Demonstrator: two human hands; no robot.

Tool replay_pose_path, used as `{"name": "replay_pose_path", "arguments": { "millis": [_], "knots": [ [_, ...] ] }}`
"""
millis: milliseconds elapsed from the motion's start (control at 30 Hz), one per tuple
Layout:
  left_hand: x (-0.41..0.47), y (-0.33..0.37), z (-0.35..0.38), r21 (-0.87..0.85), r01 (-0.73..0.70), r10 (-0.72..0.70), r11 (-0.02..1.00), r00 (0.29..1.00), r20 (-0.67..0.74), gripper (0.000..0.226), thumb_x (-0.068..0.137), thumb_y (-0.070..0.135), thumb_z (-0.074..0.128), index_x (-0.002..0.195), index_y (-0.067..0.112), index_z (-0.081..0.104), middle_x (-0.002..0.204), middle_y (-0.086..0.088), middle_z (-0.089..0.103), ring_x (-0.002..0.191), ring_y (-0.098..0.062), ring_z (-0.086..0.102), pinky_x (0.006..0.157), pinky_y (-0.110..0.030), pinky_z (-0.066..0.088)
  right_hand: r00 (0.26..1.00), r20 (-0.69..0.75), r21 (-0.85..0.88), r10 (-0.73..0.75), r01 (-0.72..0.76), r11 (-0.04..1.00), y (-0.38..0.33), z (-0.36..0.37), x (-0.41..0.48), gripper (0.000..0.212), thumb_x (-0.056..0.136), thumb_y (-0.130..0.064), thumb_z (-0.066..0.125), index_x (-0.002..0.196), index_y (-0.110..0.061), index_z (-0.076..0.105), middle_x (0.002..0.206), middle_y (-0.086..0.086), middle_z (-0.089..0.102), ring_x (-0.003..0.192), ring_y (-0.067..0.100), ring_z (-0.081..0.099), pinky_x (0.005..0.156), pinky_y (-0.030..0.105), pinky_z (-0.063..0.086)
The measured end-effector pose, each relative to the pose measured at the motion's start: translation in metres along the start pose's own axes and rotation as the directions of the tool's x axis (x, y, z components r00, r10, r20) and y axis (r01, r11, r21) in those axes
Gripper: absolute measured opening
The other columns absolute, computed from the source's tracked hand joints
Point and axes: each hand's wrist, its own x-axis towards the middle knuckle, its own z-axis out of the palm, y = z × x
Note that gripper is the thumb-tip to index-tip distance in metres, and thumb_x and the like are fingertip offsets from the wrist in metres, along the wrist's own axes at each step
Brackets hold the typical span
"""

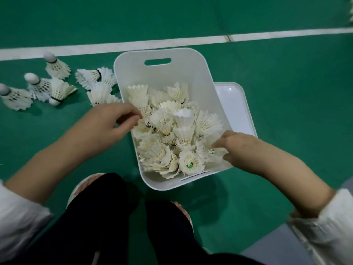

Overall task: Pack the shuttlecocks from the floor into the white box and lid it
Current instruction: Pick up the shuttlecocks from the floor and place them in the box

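Shuttlecocks [183, 135] look feather-light and crushable, best taken at the cork; right grip [236, 148] pinches one inside the white box [162, 73], left grip [108, 123] curls, hold unclear.

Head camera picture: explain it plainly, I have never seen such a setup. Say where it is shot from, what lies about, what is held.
No machine here: a person's two bare hands, filmed by a camera on their head looking down. On the green court floor stands a white box heaped with feather shuttlecocks; its lid lies beside it, partly hidden. Loose shuttlecocks lie at the left. The right hand pinches one shuttlecock in the box; the left hand curls over the pile, hold unclear.
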Motion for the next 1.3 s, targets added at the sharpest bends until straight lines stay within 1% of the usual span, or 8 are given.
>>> {"name": "replay_pose_path", "arguments": {
  "millis": [100,200,400,533,667,800,1000,1300],
  "knots": [
    [-0.002,-0.007,-0.004,-0.014,0.003,-0.003,1.0,1.0,-0.012,0.014,0.089,0.02,0.055,0.097,0.021,0.066,0.088,0.007,0.068,0.081,-0.009,0.064,0.075,-0.029,0.051,0.995,-0.096,-0.022,-0.005,0.003,1.0,-0.012,-0.019,-0.003,0.034,0.094,-0.025,0.047,0.128,-0.024,0.049,0.125,0.003,0.05,0.11,0.025,0.054,0.093,0.032,0.042],
    [-0.003,-0.016,-0.01,-0.009,0.015,-0.016,1.0,0.999,-0.028,0.013,0.089,0.021,0.055,0.096,0.021,0.066,0.086,0.01,0.066,0.079,-0.006,0.061,0.072,-0.026,0.049,0.951,-0.283,0.024,-0.122,0.134,0.991,-0.035,-0.043,-0.002,0.027,0.094,-0.033,0.044,0.116,-0.023,0.056,0.112,-0.002,0.056,0.098,0.02,0.059,0.084,0.031,0.045],
    [0.001,-0.071,-0.025,0.188,0.19,-0.209,0.964,0.974,0.083,0.015,0.092,0.031,0.052,0.101,0.024,0.062,0.091,0.006,0.062,0.084,-0.015,0.059,0.077,-0.035,0.05,0.806,-0.446,-0.045,-0.389,0.414,0.909,-0.11,-0.088,0.048,0.021,0.094,-0.025,0.044,0.103,-0.017,0.061,0.101,0.001,0.059,0.09,0.019,0.058,0.077,0.028,0.041],
    [0.001,-0.115,-0.037,0.256,0.258,-0.284,0.932,0.957,0.066,0.017,0.09,0.033,0.053,0.098,0.021,0.063,0.092,-0.001,0.066,0.078,-0.022,0.059,0.072,-0.036,0.051,0.762,-0.448,-0.099,-0.468,0.478,0.873,-0.168,-0.1,0.108,0.023,0.091,-0.018,0.043,0.103,-0.012,0.061,0.103,0.006,0.059,0.094,0.024,0.057,0.077,0.031,0.042],
    [0.008,-0.151,-0.052,0.362,0.292,-0.321,0.885,0.947,0.021,0.02,0.091,0.027,0.05,0.101,0.016,0.063,0.097,-0.008,0.067,0.085,-0.027,0.06,0.073,-0.037,0.05,0.841,-0.349,-0.104,-0.413,0.403,0.909,-0.21,-0.096,0.162,0.028,0.089,-0.011,0.043,0.115,-0.006,0.054,0.116,0.014,0.055,0.106,0.03,0.054,0.084,0.033,0.043],
    [0.022,-0.172,-0.053,0.368,0.292,-0.306,0.883,0.952,-0.021,0.022,0.092,0.022,0.046,0.104,0.013,0.061,0.105,-0.009,0.064,0.091,-0.027,0.059,0.077,-0.037,0.049,0.944,-0.251,-0.081,-0.213,0.199,0.977,-0.228,-0.085,0.197,0.032,0.089,-0.008,0.048,0.119,0.001,0.044,0.124,0.019,0.049,0.114,0.031,0.05,0.086,0.032,0.041],
    [0.048,-0.181,-0.037,0.308,0.271,-0.268,0.912,0.962,-0.054,0.023,0.092,0.02,0.044,0.109,0.012,0.058,0.109,-0.008,0.058,0.098,-0.026,0.055,0.082,-0.04,0.047,0.993,-0.094,-0.037,-0.076,0.073,0.997,-0.238,-0.068,0.211,0.056,0.091,-0.015,0.052,0.133,0.011,0.024,0.137,0.023,0.034,0.125,0.032,0.04,0.098,0.034,0.037],
    [0.079,-0.18,-0.018,0.234,0.211,-0.182,0.949,0.973,-0.139,0.041,0.094,0.013,0.042,0.135,0.015,0.038,0.137,-0.005,0.039,0.101,-0.031,0.055,0.075,-0.041,0.047,0.992,-0.083,0.092,-0.099,0.107,0.99,-0.233,-0.065,0.212,0.021,0.089,-0.011,0.05,0.103,0.003,0.055,0.117,0.02,0.058,0.11,0.032,0.054,0.085,0.033,0.042]
  ]
}}
